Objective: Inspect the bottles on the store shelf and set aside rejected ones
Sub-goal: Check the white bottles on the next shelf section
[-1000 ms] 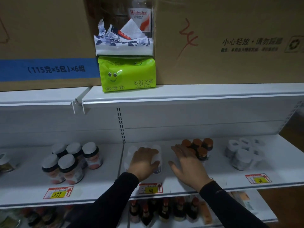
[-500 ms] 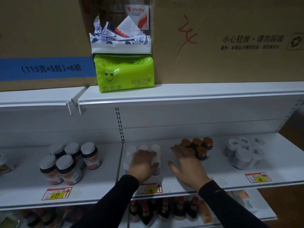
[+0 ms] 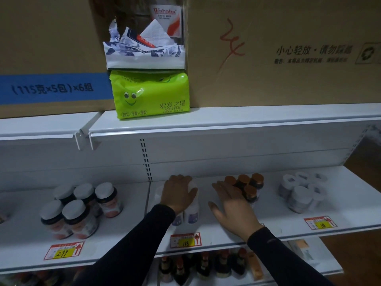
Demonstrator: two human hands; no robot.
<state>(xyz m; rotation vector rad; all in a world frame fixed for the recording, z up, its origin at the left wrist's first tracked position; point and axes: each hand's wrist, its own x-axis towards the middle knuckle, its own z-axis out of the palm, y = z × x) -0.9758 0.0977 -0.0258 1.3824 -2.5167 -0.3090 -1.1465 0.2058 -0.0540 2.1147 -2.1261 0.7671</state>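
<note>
A cluster of small white bottles [image 3: 191, 211] stands on the white middle shelf [image 3: 276, 221]. My left hand [image 3: 179, 193] lies over their tops, fingers curled around one white cap. My right hand [image 3: 231, 205] rests flat on the shelf just right of them, fingers spread, its fingertips touching a group of dark bottles with orange caps [image 3: 247, 186]. Both arms wear black sleeves.
Dark jars with white lids [image 3: 78, 207] stand at the left, white-capped jars [image 3: 301, 193] at the right. Price tags line the shelf edge. A green tissue pack [image 3: 150, 96] and cardboard boxes sit on the upper shelf. More bottles [image 3: 204, 265] fill the shelf below.
My left hand has slid a little farther back over the white bottles. My right hand has hardly moved.
</note>
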